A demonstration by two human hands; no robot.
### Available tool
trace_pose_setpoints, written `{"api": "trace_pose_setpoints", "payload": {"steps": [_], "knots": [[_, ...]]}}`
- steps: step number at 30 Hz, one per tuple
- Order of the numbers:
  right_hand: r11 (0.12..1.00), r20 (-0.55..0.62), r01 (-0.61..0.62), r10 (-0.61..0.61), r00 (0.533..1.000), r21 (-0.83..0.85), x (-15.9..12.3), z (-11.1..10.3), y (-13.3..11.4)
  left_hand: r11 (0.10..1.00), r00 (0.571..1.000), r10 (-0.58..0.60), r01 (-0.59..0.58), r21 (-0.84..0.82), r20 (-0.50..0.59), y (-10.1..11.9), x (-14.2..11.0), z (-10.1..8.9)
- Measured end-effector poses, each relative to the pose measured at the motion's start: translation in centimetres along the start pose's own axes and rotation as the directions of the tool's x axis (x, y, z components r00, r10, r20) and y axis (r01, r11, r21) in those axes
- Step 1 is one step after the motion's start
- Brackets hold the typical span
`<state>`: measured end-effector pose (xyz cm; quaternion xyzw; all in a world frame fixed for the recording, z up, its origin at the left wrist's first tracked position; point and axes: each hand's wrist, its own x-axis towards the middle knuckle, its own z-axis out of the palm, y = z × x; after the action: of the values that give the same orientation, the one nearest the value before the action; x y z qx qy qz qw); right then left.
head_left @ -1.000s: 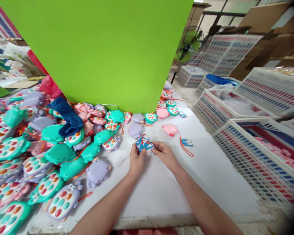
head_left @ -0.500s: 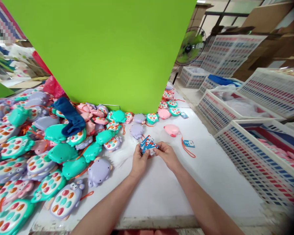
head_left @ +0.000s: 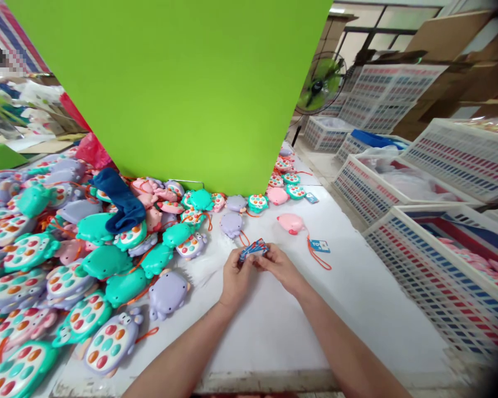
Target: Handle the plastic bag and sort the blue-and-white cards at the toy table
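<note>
A small stack of blue, white and red card tags [head_left: 254,250] is pinched between both hands above the white table. My left hand [head_left: 234,275] closes on its left side, thumb on top. On the right side, the fingers of my right hand [head_left: 280,265] grip the same tags. Just beyond them lies a purple animal-shaped toy [head_left: 231,224] with an orange cord. To the right of it rests a pink toy [head_left: 290,223], whose orange cord carries a blue tag [head_left: 318,246] lying flat.
Many turquoise, purple and pink pop-button toys [head_left: 108,261] cover the table's left side, with a dark blue sock-like cloth [head_left: 120,202] on them. A tall green panel [head_left: 182,99] stands behind. White plastic crates [head_left: 431,276] line the right, near a fan [head_left: 321,85].
The tags, fanned out before, are now gathered into a tighter, flatter stack. Both hands have drawn slightly closer together around them.
</note>
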<state>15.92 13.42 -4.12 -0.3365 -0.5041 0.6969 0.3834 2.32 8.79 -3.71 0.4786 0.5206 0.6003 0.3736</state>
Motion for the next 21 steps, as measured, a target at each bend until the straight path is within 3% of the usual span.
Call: {"api": "trace_pose_setpoints", "payload": {"steps": [4,7,10,15,21], "knots": [[0.985,0.162,-0.091,0.067,0.984,0.143,-0.9,1.0,-0.6,0.964,0.986,0.168,-0.163,0.212,-0.007,0.8,-0.2,-0.4],[0.936,0.158,-0.146,0.098,0.982,0.321,-1.3,1.5,-0.6,0.889,0.968,0.249,-0.246,0.386,0.042,0.9,-0.5,-0.4],[0.879,0.127,-0.126,0.076,0.989,0.459,-1.3,1.9,-0.5,0.777,0.935,0.328,-0.347,0.526,0.133,0.6,-0.7,-0.2],[0.867,0.059,-0.079,0.057,0.997,0.492,-1.1,1.8,-0.8,0.669,0.923,0.29,-0.384,0.637,0.252,0.4,-1.0,0.1],[0.947,-0.068,-0.064,0.089,0.994,0.316,-0.8,0.6,-0.6,0.628,0.921,0.203,-0.382,0.678,0.332,0.3,-1.2,0.5]]}}
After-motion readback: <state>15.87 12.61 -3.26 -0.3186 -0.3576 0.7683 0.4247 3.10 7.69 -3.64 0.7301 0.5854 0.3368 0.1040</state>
